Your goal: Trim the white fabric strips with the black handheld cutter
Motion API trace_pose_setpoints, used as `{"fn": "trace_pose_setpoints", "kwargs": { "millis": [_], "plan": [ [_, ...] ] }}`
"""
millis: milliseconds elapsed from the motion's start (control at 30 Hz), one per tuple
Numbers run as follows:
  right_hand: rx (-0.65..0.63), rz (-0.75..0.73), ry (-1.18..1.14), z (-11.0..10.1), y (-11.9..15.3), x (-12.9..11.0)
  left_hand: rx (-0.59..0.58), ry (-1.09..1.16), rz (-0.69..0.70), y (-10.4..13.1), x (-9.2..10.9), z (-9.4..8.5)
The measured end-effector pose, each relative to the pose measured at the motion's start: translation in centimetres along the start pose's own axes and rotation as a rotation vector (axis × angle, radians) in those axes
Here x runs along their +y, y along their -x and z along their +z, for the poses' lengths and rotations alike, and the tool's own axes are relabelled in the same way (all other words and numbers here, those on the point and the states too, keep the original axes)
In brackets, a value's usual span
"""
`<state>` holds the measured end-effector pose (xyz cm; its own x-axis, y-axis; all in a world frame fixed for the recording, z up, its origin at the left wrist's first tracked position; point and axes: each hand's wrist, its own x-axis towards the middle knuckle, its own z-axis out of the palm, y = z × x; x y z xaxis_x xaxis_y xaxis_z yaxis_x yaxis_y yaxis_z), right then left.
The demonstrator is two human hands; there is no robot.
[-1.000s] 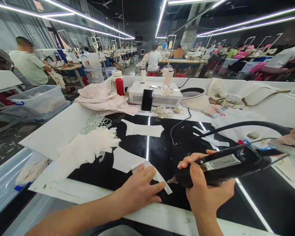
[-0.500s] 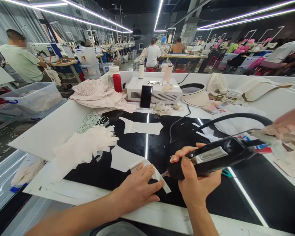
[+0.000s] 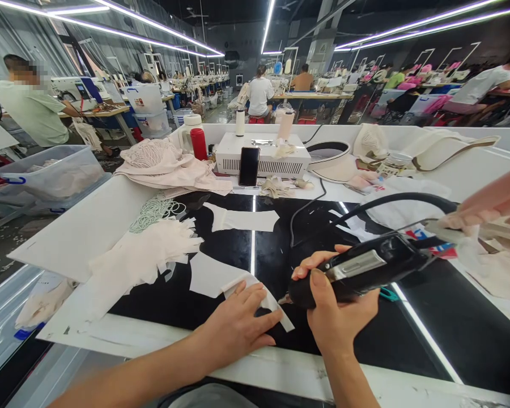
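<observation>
Currently pressing down on a white cloth piece (image 3: 206, 276) with the left hand (image 3: 242, 317), palm down, with fingers slightly apart and gripping nothing. Holding a black handheld tool (image 3: 363, 263) in the right hand (image 3: 344, 311), wrapped around its body, with its thin tip just beside the cloth's right edge, too close to tell whether touching. Resting, cloth and all, on the black-topped bench (image 3: 187, 309). Lying just beyond, a second white piece (image 3: 255, 221). To the left, a pile of pale cloth (image 3: 144, 260) and, behind it, green cord (image 3: 153, 214). Farther back, a phone (image 3: 249, 166) propped before a white box (image 3: 233, 161).
</observation>
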<state>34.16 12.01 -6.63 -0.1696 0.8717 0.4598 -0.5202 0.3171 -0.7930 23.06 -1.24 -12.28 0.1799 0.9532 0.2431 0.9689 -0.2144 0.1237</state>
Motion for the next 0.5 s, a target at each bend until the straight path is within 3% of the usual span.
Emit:
{"fn": "trace_pose_setpoints", "kwargs": {
  "millis": [500],
  "plan": [
    [0.007, -0.017, -0.015, -0.17, -0.01, 0.03, -0.009, -0.005, 0.012, -0.05, -0.03, -0.24]
  ]
}}
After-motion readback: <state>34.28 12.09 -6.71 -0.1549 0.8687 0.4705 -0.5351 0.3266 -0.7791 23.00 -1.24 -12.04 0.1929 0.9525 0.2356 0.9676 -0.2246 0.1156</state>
